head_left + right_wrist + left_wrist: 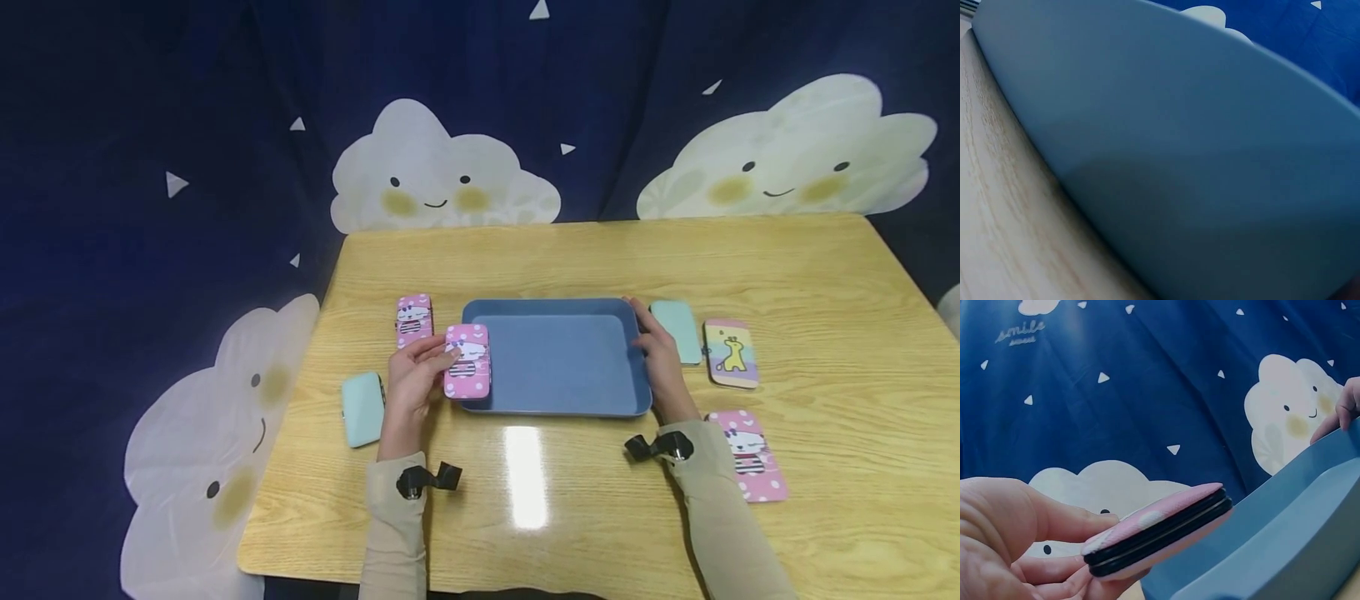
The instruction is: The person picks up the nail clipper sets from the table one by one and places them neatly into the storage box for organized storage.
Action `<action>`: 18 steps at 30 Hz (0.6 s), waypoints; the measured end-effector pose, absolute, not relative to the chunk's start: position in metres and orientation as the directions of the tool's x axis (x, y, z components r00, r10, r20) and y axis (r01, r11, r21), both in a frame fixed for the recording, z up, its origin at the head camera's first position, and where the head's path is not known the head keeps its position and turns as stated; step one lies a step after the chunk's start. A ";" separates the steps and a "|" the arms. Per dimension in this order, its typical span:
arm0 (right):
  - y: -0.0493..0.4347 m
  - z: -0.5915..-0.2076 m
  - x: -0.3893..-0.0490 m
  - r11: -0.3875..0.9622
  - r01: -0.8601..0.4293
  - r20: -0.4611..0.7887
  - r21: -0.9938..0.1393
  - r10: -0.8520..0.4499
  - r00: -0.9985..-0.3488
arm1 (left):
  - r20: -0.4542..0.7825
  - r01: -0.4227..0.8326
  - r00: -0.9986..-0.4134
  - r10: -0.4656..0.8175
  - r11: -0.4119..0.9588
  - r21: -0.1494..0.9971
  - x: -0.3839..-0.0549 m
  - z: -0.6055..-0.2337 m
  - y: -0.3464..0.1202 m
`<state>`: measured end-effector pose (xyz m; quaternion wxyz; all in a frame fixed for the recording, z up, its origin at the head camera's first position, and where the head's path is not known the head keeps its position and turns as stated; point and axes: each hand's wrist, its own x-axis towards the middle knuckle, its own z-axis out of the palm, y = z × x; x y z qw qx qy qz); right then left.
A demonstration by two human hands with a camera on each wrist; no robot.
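Note:
My left hand (416,372) pinches a small pink clamshell case (467,383) printed with a white cartoon animal, thumb on top and fingers beneath. It is held over the left end of a shallow blue-grey tray (570,358). In the left wrist view the pink case (1160,531) is tilted, and its black-edged seam looks closed. My right hand (660,362) grips the tray's right end, with fingers over the rim. The right wrist view is mostly filled by the tray's outer wall (1166,144), and the hand itself hardly shows there.
Left of the tray lie another pink case (415,317) and a mint case (363,410). To the right are a mint case (677,332), a striped giraffe case (731,354) and a pink case (750,458), partly behind the right sleeve. All rest on the wooden table (847,375).

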<state>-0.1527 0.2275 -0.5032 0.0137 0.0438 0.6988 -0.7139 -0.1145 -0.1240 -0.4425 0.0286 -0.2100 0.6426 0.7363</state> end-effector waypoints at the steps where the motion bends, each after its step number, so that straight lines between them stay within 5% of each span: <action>1: 0.228 -0.504 -0.153 -0.018 0.082 -0.082 -0.996 0.041 -0.996 | -0.344 -0.311 -0.911 -0.229 -0.169 0.935 -0.115 -0.442 -0.123; 18: 0.226 -0.506 -0.151 -0.043 0.049 -0.051 -0.998 0.048 -0.998 | -0.366 -0.334 -0.909 -0.198 -0.179 0.925 -0.124 -0.443 -0.106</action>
